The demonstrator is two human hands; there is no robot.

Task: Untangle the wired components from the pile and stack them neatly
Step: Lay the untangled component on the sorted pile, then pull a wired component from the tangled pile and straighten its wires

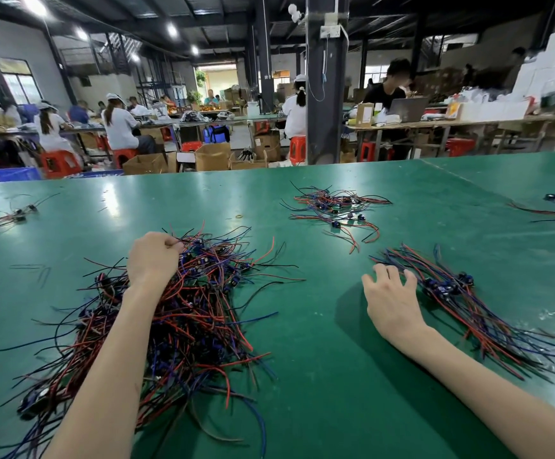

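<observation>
the left hand (155, 258) pinched wires (188, 241) atop the tangled pile (196, 326) by the table's (319, 376) near left edge, likely to tease one component free. the right hand (390, 294), fingers spread and holding nothing, lay against the neat stack (474, 309) toward the right edge, seemingly steadying it.

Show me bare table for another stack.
Bare green table lies between the tangled pile and the aligned stack beside the right hand; also far, between the small left cluster and the loose cluster. Crowded around the left hand.
</observation>
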